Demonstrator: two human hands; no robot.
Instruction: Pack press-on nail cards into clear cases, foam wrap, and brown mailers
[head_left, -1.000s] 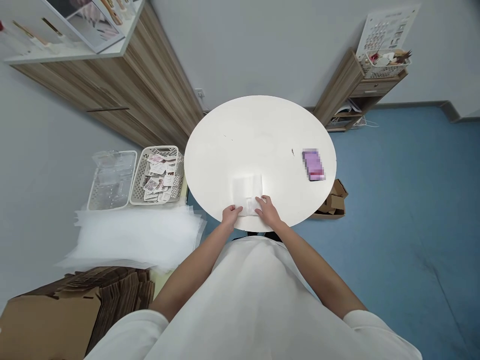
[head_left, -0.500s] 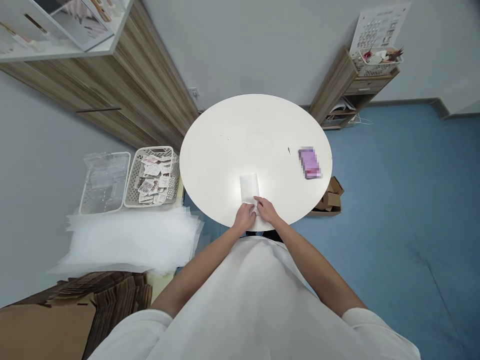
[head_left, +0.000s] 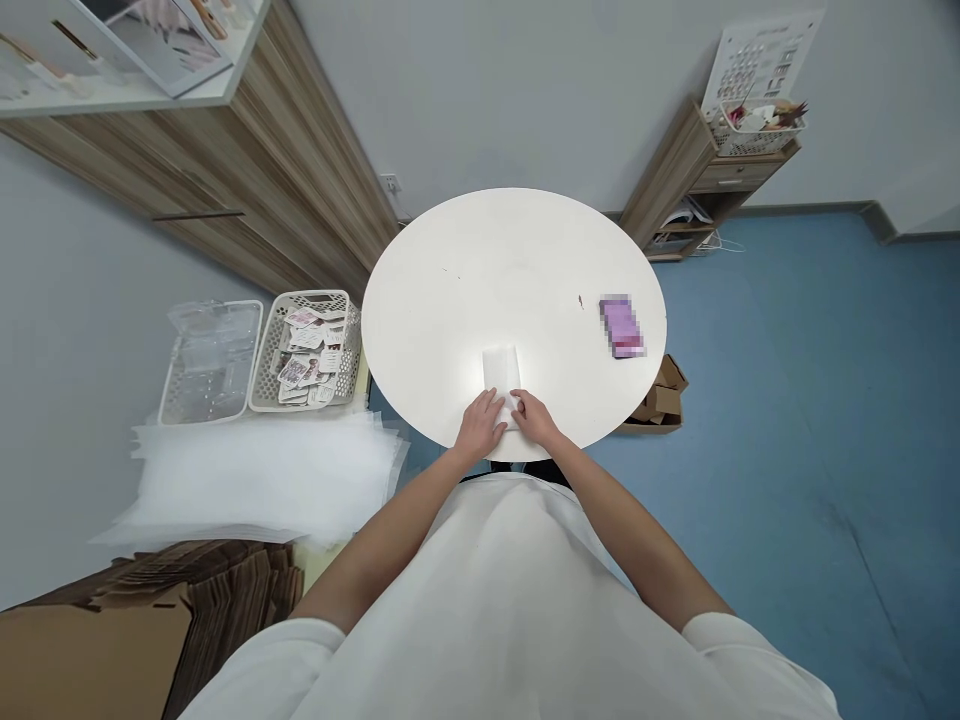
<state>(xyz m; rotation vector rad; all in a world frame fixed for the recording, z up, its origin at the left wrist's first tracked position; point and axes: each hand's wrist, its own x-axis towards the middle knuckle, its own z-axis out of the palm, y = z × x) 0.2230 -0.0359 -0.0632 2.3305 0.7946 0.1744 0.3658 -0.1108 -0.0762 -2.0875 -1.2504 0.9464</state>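
Note:
A small white packet (head_left: 501, 365), seemingly folded from thin foam sheet, lies near the table's front edge; its contents are hidden. My left hand (head_left: 478, 428) rests at its left side, fingers stretched out and partly over its near end. On the packet's right edge, my right hand (head_left: 534, 417) has its fingers bent and pinched together against the white material. Beneath both hands is the white oval table (head_left: 435, 300). Farther right on it lies a purple item (head_left: 621, 327), blurred into blocks.
Left of the table are a basket of printed cards (head_left: 307, 350), a clear plastic-filled basket (head_left: 214, 360), a stack of white foam sheets (head_left: 262, 475) and flattened cardboard boxes (head_left: 97, 640). A cardboard box (head_left: 660, 400) sits on the floor at right, below a small cabinet (head_left: 667, 190).
My left hand has shifted left and forward, its fingers spreading out along the packet's left side. My right hand stays at the right edge, its fingers more bent.

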